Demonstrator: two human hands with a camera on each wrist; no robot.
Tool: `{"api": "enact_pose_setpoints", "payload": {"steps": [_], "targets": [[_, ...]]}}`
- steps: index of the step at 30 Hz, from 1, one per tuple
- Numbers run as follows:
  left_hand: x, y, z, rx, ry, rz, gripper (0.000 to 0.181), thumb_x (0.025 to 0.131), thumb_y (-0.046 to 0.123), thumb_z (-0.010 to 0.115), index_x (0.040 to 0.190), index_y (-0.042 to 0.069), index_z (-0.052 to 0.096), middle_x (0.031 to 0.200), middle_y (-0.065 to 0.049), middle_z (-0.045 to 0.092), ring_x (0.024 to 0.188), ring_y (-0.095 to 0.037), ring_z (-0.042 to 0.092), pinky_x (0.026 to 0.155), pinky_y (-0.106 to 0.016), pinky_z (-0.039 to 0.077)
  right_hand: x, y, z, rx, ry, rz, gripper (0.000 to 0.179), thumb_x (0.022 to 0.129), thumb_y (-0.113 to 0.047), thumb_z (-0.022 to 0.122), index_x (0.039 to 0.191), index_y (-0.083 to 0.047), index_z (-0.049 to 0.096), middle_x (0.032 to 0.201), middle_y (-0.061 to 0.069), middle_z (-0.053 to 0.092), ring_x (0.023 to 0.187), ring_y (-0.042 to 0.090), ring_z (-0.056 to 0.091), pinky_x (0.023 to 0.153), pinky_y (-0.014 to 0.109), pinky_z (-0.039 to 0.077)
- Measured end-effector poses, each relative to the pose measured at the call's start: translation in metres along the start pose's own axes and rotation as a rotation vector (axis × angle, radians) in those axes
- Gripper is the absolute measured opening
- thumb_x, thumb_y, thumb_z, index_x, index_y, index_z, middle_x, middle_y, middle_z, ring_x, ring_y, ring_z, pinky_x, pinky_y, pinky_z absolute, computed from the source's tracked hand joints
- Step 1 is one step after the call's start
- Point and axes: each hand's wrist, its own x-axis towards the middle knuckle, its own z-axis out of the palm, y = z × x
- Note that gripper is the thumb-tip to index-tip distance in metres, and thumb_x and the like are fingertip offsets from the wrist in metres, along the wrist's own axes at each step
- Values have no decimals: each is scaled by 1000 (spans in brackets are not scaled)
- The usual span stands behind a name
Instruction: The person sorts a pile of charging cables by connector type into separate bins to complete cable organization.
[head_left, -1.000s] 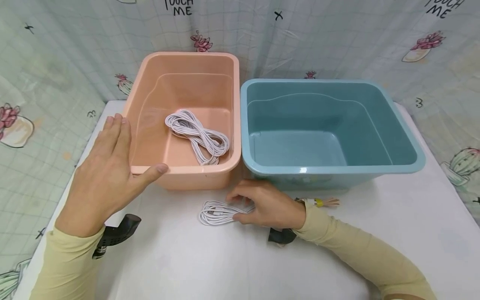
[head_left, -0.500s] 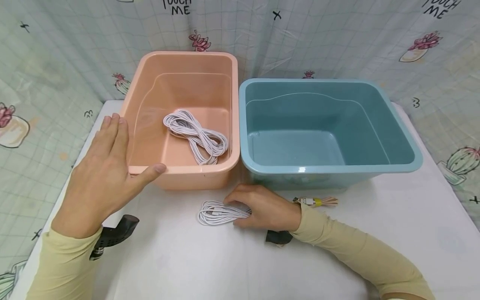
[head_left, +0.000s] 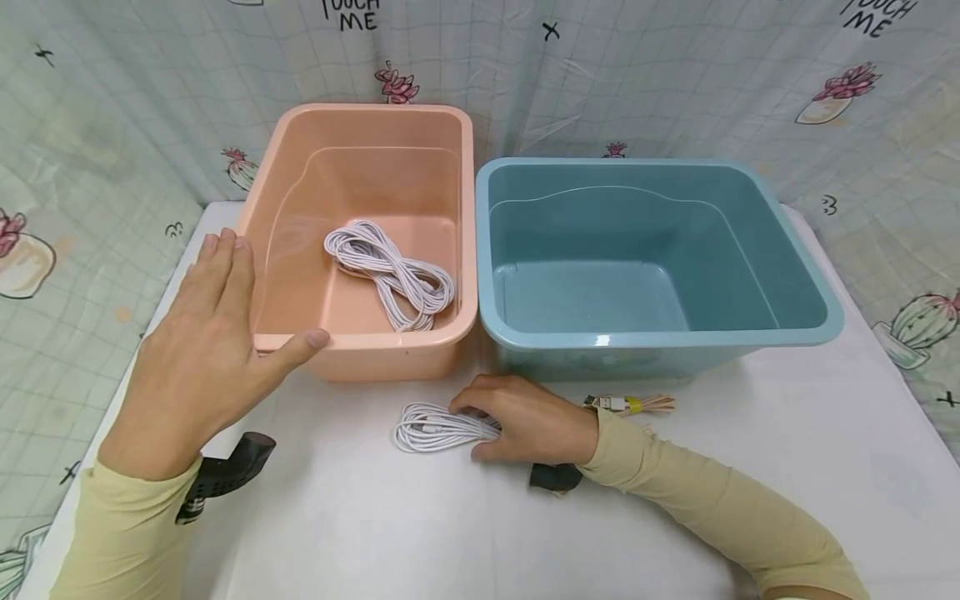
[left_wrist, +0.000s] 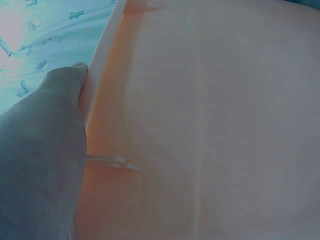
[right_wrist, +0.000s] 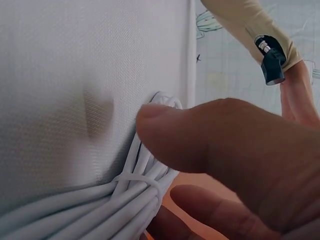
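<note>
A coiled white cable (head_left: 435, 428) with a tie round its strands lies on the white table in front of the two bins. My right hand (head_left: 528, 422) grips its right end, the thumb (right_wrist: 180, 135) on one side and curled fingers (right_wrist: 215, 205) on the other in the right wrist view. Part of the coil is hidden under that hand. Further left, my left hand (head_left: 198, 342) rests with straight fingers along the left rim of the peach bin (head_left: 375, 341), thumb over the front corner. Inside this bin lies a bigger white cable bundle (head_left: 393, 268).
Beside the peach bin stands a blue bin (head_left: 667, 338), with nothing in it. A short cable with a yellow tie (head_left: 636, 405) lies behind my right wrist, partly covered by the sleeve. A printed curtain (head_left: 525, 92) hangs close behind the bins.
The whole head view shifts slightly left. My right thumb has moved a little toward the front edge of the coil, which stays on the table. My left hand keeps its place on the bin.
</note>
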Motion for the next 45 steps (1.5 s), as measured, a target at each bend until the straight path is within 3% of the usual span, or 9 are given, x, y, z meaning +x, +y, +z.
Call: {"api": "enact_pose_setpoints", "payload": {"steps": [16,45], "targets": [[0,0,-2,6,22,9,109,84,68,58,155,0,10,165,-17,7,153,-40,13,110,-70,28,2,0,3,-38,-29,28,53,74,-5,73,125,-14,64,105,-4,64,87,8,55,76,18,48],[0,0,-1,-11,21,1,109,84,67,58,155,0,10,165,-17,7,152,-42,14,111,-70,27,3,0,1,28,19,-1,46,70,-4,73,114,-17,68,88,-7,60,80,9,53,69,15,43]]}}
